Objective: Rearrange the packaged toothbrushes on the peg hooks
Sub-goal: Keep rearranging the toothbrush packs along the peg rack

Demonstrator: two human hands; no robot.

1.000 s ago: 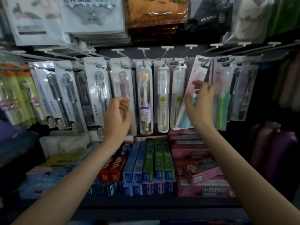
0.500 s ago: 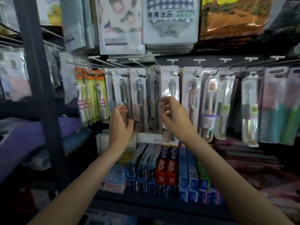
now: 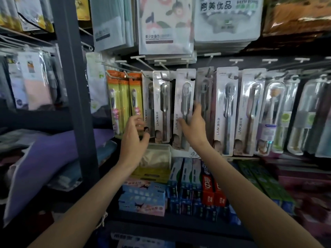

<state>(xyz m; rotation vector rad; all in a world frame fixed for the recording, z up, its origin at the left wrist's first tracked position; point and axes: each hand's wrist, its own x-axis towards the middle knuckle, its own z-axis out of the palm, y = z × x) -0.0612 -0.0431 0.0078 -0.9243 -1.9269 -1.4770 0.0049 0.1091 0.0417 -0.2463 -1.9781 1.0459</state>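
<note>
- Against the frame half a second earlier, the left hand (image 3: pixel 133 138) is found further right along the row, now in front of the lower part of the orange toothbrush packs (image 3: pixel 135 97) rather than the grey-and-white ones.
- The right hand (image 3: pixel 194 126) has been lowered and is now laid on the third white toothbrush pack (image 3: pixel 183 108), at its lower right edge; earlier it was raised near the top of a pack.
- The view is seen from closer in than before, and the dark shelf post (image 3: pixel 75 97) now stands just left of the orange packs.
- Left hand state: the fingers are curled and blurred; whether a pack is gripped cannot be told.
- Right hand state: the fingers are spread and pressed flat against the white pack, the thumb along its front; no pinch is seen.
- The packaged toothbrushes are hung on white peg hooks (image 3: pixel 138 57) in one row: orange packs at the left, white packs with grey brushes in the middle, clear tube packs (image 3: pixel 272 119) to the right.
- Flat bagged goods (image 3: pixel 165 25) are hung above the row of hooks.
- On the shelf (image 3: pixel 175 222) below, toothpaste boxes (image 3: pixel 186 181) are stood on end side by side: blue ones at the centre, red ones (image 3: pixel 208 187) just right of them, green ones (image 3: pixel 265 179) further right.
- Pale blue and pink cartons (image 3: pixel 143 197) are stacked flat to the left of the blue boxes.
</note>
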